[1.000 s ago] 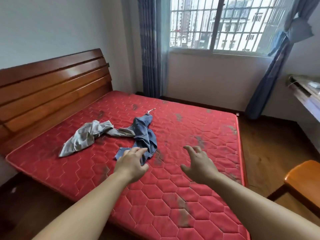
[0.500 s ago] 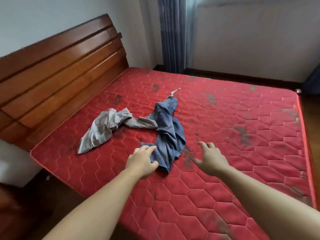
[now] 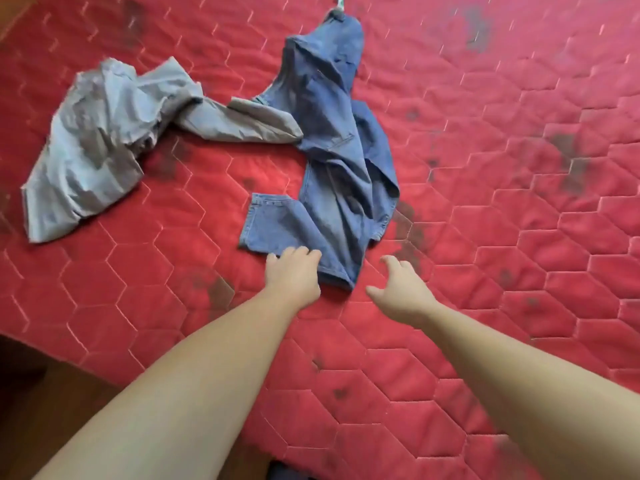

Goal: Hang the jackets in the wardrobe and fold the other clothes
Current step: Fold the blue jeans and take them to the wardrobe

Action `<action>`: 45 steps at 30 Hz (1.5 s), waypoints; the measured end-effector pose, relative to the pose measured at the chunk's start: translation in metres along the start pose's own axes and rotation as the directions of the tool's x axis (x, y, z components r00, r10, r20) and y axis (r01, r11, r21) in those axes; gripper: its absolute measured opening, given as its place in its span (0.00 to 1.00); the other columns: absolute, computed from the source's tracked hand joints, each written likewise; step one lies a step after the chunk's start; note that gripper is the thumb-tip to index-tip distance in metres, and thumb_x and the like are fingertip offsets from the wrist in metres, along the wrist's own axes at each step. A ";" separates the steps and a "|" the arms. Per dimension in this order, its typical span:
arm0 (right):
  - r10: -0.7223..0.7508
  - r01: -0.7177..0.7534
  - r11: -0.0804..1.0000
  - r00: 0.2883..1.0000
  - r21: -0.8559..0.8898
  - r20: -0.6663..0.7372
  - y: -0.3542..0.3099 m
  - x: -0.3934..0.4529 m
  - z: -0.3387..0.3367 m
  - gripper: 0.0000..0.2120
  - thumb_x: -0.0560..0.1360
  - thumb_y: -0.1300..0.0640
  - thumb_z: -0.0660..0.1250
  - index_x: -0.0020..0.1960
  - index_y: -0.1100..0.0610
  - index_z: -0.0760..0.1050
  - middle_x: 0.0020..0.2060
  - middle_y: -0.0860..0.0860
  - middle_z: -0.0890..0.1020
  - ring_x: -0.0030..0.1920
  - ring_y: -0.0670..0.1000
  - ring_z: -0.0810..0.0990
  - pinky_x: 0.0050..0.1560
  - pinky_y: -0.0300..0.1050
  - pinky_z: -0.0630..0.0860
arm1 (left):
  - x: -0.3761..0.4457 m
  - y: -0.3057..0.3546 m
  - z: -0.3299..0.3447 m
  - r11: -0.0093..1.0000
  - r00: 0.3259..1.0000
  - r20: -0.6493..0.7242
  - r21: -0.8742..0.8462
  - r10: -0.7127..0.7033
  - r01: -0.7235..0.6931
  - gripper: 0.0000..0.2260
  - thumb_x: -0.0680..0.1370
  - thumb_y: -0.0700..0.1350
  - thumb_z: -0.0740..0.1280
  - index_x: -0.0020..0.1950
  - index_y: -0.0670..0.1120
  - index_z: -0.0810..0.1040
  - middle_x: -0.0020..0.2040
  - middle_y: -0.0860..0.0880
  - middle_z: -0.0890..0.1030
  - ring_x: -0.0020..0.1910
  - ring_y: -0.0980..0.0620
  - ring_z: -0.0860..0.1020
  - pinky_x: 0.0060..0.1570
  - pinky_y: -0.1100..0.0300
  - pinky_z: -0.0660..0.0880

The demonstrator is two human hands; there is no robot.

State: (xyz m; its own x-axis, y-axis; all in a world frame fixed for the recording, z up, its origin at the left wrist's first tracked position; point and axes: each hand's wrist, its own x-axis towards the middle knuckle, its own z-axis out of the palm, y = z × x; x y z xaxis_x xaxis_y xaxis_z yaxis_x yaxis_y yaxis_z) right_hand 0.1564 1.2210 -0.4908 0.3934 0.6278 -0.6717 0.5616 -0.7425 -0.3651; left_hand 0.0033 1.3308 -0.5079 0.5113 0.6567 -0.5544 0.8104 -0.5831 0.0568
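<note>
now left hand (image 3: 292,273) reached jeans (image 3: 332,161) hem, fingers curling; right hand (image 3: 401,289) nearer, grip open.

There are two pieces of clothing on one red mattress (image 3: 485,209). One is a pair of blue jeans (image 3: 332,140), lying long and crumpled. The other is one gray garment (image 3: 104,133), all bunched up (too crumpled to tell what kind it is). One part of the gray garment lies on the jeans, so the two touch. There are two hands and two bare arms: one left hand (image 3: 294,273) and one right hand (image 3: 403,289). The mattress has many dark spots, too many to count.
</note>
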 end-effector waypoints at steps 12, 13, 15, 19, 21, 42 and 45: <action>0.351 -0.370 0.630 0.920 0.683 0.175 -0.003 0.118 0.089 0.04 0.73 0.59 0.68 0.43 0.60 0.77 0.24 0.51 0.77 0.24 0.47 0.73 0.29 0.40 0.71 | 0.094 -0.048 0.073 0.967 0.962 -0.124 0.103 0.245 -0.233 0.11 0.80 0.47 0.57 0.60 0.53 0.75 0.56 0.51 0.80 0.59 0.47 0.73 0.53 0.52 0.65; 0.336 -0.326 0.664 0.934 0.673 0.120 -0.001 0.119 0.088 0.05 0.73 0.60 0.67 0.46 0.62 0.79 0.30 0.56 0.81 0.29 0.49 0.75 0.34 0.45 0.76 | 0.092 -0.047 0.074 0.968 0.963 -0.095 0.006 0.250 -0.251 0.12 0.80 0.47 0.57 0.60 0.54 0.76 0.55 0.51 0.81 0.58 0.46 0.74 0.53 0.52 0.66; 0.328 -0.245 0.646 0.944 0.723 0.028 0.003 0.119 0.083 0.06 0.74 0.61 0.66 0.46 0.62 0.80 0.44 0.62 0.84 0.40 0.51 0.78 0.48 0.53 0.78 | 0.083 -0.039 0.070 0.931 0.969 -0.006 -0.279 0.245 -0.237 0.11 0.79 0.47 0.59 0.57 0.54 0.78 0.54 0.51 0.82 0.56 0.45 0.76 0.53 0.52 0.70; 0.366 -0.144 0.508 0.929 0.849 -0.061 0.035 0.110 0.064 0.07 0.78 0.60 0.63 0.43 0.55 0.78 0.47 0.58 0.84 0.45 0.56 0.81 0.51 0.55 0.78 | 0.073 -0.006 0.056 0.659 0.909 0.199 -0.745 0.366 -0.103 0.03 0.76 0.47 0.68 0.43 0.51 0.81 0.34 0.53 0.79 0.36 0.54 0.78 0.39 0.62 0.73; 0.297 -0.051 0.677 0.931 0.734 -0.210 0.057 0.100 0.056 0.08 0.77 0.59 0.63 0.41 0.54 0.77 0.39 0.53 0.83 0.38 0.48 0.79 0.42 0.43 0.76 | 0.077 0.018 0.047 0.440 0.925 0.233 -0.894 0.300 0.083 0.06 0.76 0.44 0.70 0.39 0.48 0.79 0.30 0.52 0.77 0.29 0.57 0.74 0.32 0.67 0.70; 0.090 0.052 0.715 0.982 0.698 -0.165 0.218 0.020 -0.011 0.18 0.74 0.63 0.69 0.60 0.50 0.71 0.57 0.50 0.79 0.52 0.39 0.77 0.54 0.34 0.71 | 0.016 0.261 0.119 0.843 0.956 0.185 -0.530 0.226 -0.097 0.14 0.78 0.48 0.61 0.57 0.41 0.78 0.56 0.37 0.81 0.57 0.36 0.78 0.52 0.48 0.75; 0.012 0.071 0.849 0.988 0.524 -0.152 0.218 0.026 -0.019 0.31 0.67 0.50 0.77 0.65 0.46 0.66 0.55 0.38 0.77 0.53 0.36 0.77 0.50 0.34 0.70 | -0.024 0.297 0.132 0.827 0.884 0.247 -0.514 0.397 -0.228 0.12 0.80 0.48 0.60 0.52 0.41 0.78 0.50 0.37 0.82 0.49 0.36 0.80 0.42 0.49 0.73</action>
State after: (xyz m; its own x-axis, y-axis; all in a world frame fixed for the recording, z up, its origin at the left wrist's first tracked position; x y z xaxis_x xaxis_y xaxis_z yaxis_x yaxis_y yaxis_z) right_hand 0.3032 1.0798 -0.5762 0.5061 0.6473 -0.5699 0.1229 -0.7082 -0.6952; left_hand 0.1942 1.0788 -0.5871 0.7034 0.2309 -0.6723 0.7004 -0.3866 0.6000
